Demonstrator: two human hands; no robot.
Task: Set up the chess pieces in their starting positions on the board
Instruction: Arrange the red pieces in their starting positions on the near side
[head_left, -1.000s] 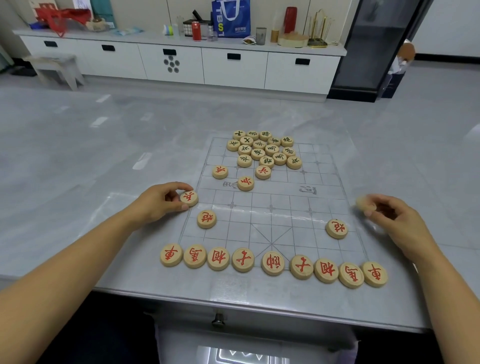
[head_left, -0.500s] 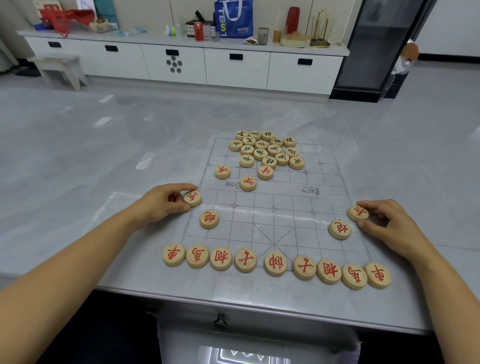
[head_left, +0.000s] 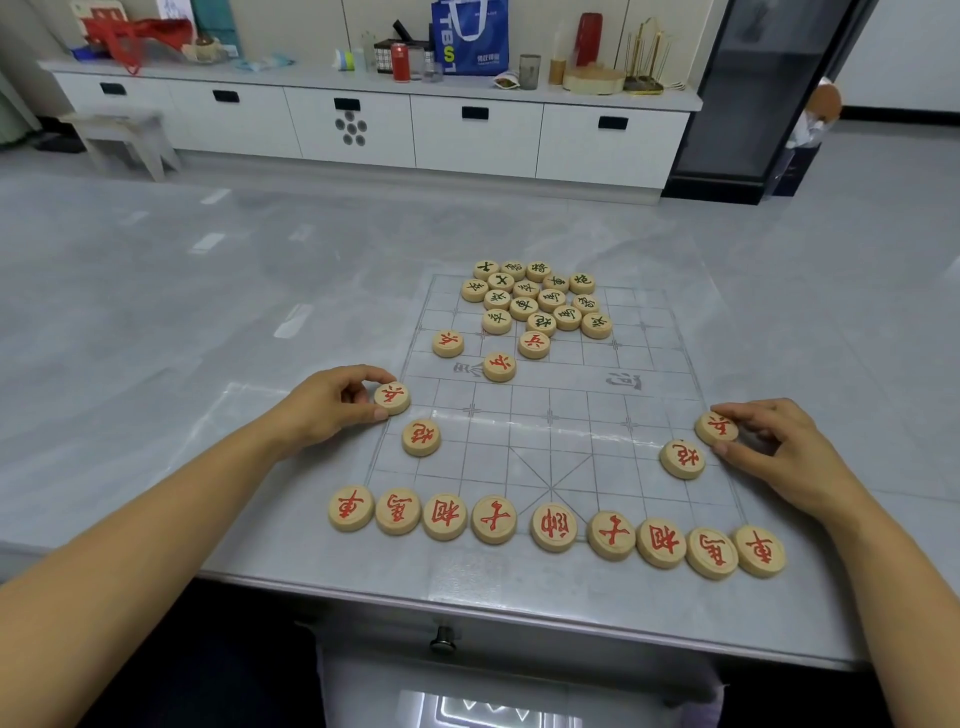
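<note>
My hands (head_left: 332, 405) (head_left: 774, 447) each pinch a red pawn (head_left: 392, 397) (head_left: 717, 428). Sliding one could bump a cannon (head_left: 682, 459) off its point

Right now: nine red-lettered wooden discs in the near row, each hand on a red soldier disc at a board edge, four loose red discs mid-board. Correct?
Not quite. The head view shows three loose red-lettered wooden discs mid-board, not four. The near row of nine red-lettered wooden discs and the left hand and right hand on soldier discs are right.

Grey marble-look bench (head_left: 156, 312) under soft reflected ceiling light. Behind, long white cabinet (head_left: 363, 124) with dark drawer handles, cluttered top: blue bag (head_left: 470, 36), red can (head_left: 400, 62). Tall dark glass-fronted unit (head_left: 753, 93) at right; small stool (head_left: 124, 137) at left.
</note>
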